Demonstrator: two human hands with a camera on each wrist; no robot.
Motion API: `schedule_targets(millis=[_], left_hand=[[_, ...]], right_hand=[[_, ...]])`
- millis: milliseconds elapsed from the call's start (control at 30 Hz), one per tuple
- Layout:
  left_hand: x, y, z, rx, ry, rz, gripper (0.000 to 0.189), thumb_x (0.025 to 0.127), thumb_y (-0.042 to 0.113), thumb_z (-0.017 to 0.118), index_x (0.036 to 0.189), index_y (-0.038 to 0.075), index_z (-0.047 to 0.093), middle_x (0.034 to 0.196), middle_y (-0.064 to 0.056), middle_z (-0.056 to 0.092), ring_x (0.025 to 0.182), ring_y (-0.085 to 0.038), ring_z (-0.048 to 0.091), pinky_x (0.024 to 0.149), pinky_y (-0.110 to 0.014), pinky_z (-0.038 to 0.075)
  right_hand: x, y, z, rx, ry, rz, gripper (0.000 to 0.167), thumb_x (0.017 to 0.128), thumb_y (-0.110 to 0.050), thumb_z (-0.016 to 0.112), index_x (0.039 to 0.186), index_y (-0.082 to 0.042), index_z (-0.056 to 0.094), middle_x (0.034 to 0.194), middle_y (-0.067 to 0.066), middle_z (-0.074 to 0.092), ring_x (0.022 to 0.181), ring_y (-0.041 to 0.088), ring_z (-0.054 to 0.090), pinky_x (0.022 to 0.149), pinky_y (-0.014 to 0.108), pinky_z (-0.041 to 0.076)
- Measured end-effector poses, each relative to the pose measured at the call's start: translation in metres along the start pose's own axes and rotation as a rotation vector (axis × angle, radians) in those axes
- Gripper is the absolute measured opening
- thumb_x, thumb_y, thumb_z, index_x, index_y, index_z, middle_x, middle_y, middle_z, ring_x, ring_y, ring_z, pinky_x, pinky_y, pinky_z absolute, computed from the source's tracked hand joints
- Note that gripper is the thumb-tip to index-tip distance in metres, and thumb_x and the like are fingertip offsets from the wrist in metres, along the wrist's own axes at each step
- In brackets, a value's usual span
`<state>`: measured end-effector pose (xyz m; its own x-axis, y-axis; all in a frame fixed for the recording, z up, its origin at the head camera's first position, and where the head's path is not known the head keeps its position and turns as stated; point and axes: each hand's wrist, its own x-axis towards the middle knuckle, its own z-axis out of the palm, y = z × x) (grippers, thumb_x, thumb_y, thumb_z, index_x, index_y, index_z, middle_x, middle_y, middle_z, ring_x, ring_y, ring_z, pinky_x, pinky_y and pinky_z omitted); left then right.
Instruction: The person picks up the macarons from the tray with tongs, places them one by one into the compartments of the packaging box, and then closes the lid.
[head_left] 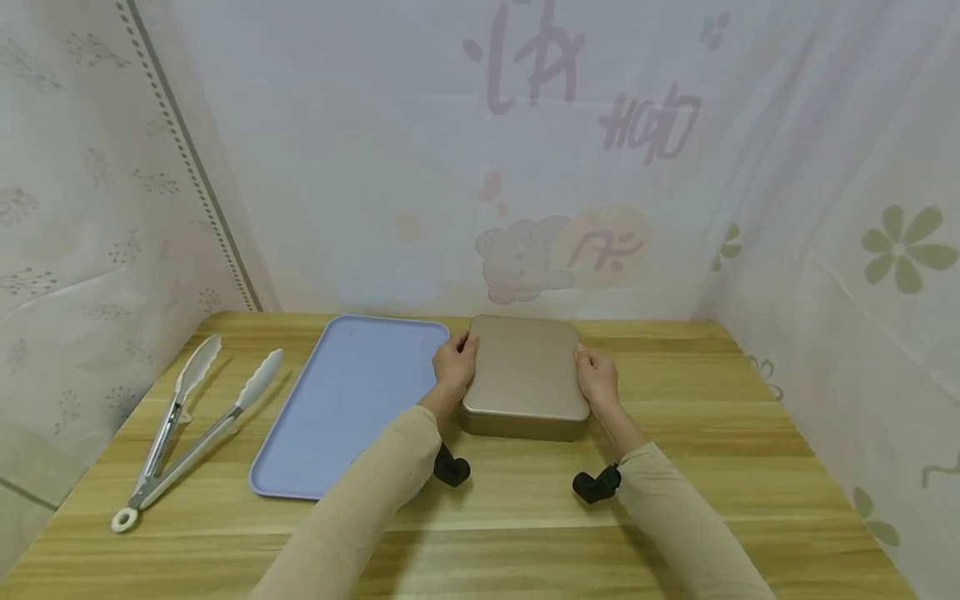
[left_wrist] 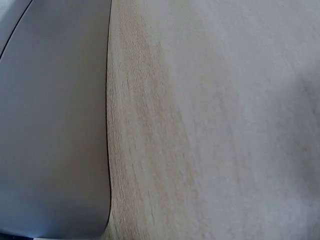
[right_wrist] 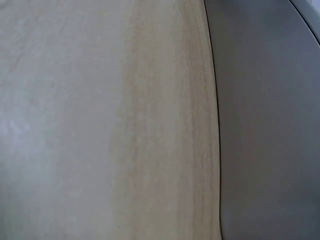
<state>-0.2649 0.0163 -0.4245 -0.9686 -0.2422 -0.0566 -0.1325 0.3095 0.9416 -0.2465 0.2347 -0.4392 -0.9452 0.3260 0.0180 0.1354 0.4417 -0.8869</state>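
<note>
A flat, rectangular gold-brown metal box [head_left: 527, 367] sits on the wooden table, its smooth top facing up. My left hand [head_left: 454, 365] grips its left side, thumb at the upper edge. On the opposite side, my right hand [head_left: 598, 378] holds it with curled fingers, the fingertips partly hidden. In the left wrist view the box's side wall [left_wrist: 55, 130] stands against the wood grain, with a dark seam at the upper left. The right wrist view has the opposite stretch of wall [right_wrist: 270, 130], also with a thin seam near its top corner. Neither wrist view includes fingers.
Left of the box lies a blue rectangular tray [head_left: 360, 375], partly behind my left forearm. Spread tongs [head_left: 180, 450] with pale scalloped tips rest farther left. A patterned white curtain [head_left: 360, 167] hangs behind the wooden table [head_left: 690, 400] and along both sides.
</note>
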Motion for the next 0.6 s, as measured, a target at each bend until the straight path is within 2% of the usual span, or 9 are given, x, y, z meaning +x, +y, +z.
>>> schedule_targets(millis=[33, 100, 133, 200, 233, 300, 400, 467, 600], left_hand=[[0.000, 0.000, 0.000, -0.003, 0.001, -0.003, 0.040, 0.096, 0.029, 0.053, 0.127, 0.004, 0.058, 0.124, -0.014, 0.061, 0.119, -0.029, 0.053, 0.101, -0.037, 0.040], [0.001, 0.000, 0.001, -0.004, 0.002, -0.004, 0.040, 0.096, 0.029, 0.053, 0.127, 0.004, 0.059, 0.124, -0.014, 0.061, 0.120, -0.030, 0.052, 0.102, -0.037, 0.040], [0.002, 0.000, 0.001, -0.008, 0.001, -0.005, 0.040, 0.096, 0.029, 0.053, 0.127, 0.004, 0.059, 0.124, -0.014, 0.061, 0.120, -0.030, 0.052, 0.102, -0.037, 0.039], [0.003, -0.001, 0.001, -0.012, -0.005, -0.005, 0.040, 0.097, 0.029, 0.053, 0.127, 0.004, 0.059, 0.124, -0.014, 0.060, 0.120, -0.030, 0.052, 0.102, -0.037, 0.039], [0.003, -0.001, 0.001, -0.017, -0.009, -0.006, 0.040, 0.097, 0.029, 0.052, 0.127, 0.004, 0.059, 0.125, -0.015, 0.060, 0.120, -0.030, 0.052, 0.102, -0.038, 0.039], [0.005, -0.004, 0.000, -0.021, -0.027, -0.018, 0.041, 0.098, 0.031, 0.049, 0.127, 0.004, 0.058, 0.126, -0.016, 0.059, 0.120, -0.031, 0.051, 0.102, -0.039, 0.038], [0.007, -0.007, -0.007, -0.044, -0.068, -0.053, 0.042, 0.099, 0.032, 0.045, 0.127, 0.004, 0.058, 0.127, -0.016, 0.057, 0.120, -0.032, 0.050, 0.103, -0.041, 0.038], [0.008, -0.005, -0.016, -0.060, -0.113, -0.062, 0.045, 0.100, 0.033, 0.041, 0.133, 0.004, 0.052, 0.135, -0.017, 0.051, 0.126, -0.033, 0.044, 0.106, -0.042, 0.034], [0.001, 0.005, -0.040, -0.081, -0.252, -0.040, 0.055, 0.101, 0.038, 0.036, 0.145, 0.004, 0.034, 0.150, -0.016, 0.032, 0.138, -0.033, 0.028, 0.113, -0.043, 0.023]], right_hand=[[0.001, 0.001, 0.000, 0.004, 0.001, -0.003, 0.043, 0.100, -0.031, 0.043, 0.072, -0.001, 0.057, 0.071, 0.008, 0.051, 0.067, 0.018, 0.047, 0.061, 0.029, 0.041], [0.002, 0.003, 0.001, 0.018, -0.010, -0.003, 0.044, 0.100, -0.030, 0.042, 0.065, -0.004, 0.046, 0.071, 0.008, 0.049, 0.068, 0.020, 0.046, 0.061, 0.029, 0.040], [0.003, 0.004, 0.000, 0.032, -0.023, -0.004, 0.044, 0.101, -0.030, 0.041, 0.067, -0.003, 0.050, 0.077, 0.012, 0.055, 0.073, 0.023, 0.051, 0.066, 0.031, 0.044], [0.005, 0.007, -0.001, 0.059, -0.063, 0.006, 0.045, 0.102, -0.030, 0.037, 0.085, 0.003, 0.062, 0.104, 0.019, 0.062, 0.097, 0.030, 0.057, 0.084, 0.037, 0.047], [0.006, 0.008, -0.003, 0.071, -0.087, 0.016, 0.045, 0.102, -0.030, 0.036, 0.099, 0.006, 0.064, 0.118, 0.022, 0.059, 0.110, 0.033, 0.054, 0.093, 0.040, 0.045], [0.005, 0.010, -0.006, 0.099, -0.147, 0.039, 0.051, 0.103, -0.031, 0.031, 0.125, 0.009, 0.053, 0.135, 0.024, 0.047, 0.126, 0.036, 0.044, 0.105, 0.044, 0.036], [0.001, 0.009, -0.014, 0.140, -0.219, 0.075, 0.056, 0.104, -0.034, 0.027, 0.132, 0.011, 0.044, 0.134, 0.027, 0.046, 0.125, 0.037, 0.044, 0.105, 0.045, 0.035], [-0.003, 0.007, -0.022, 0.165, -0.253, 0.083, 0.059, 0.103, -0.037, 0.026, 0.136, 0.010, 0.039, 0.135, 0.028, 0.043, 0.125, 0.038, 0.044, 0.105, 0.045, 0.036], [-0.012, 0.007, -0.048, 0.136, -0.308, 0.011, 0.065, 0.102, -0.041, 0.026, 0.144, 0.008, 0.024, 0.146, 0.029, 0.029, 0.133, 0.043, 0.032, 0.108, 0.048, 0.030]])
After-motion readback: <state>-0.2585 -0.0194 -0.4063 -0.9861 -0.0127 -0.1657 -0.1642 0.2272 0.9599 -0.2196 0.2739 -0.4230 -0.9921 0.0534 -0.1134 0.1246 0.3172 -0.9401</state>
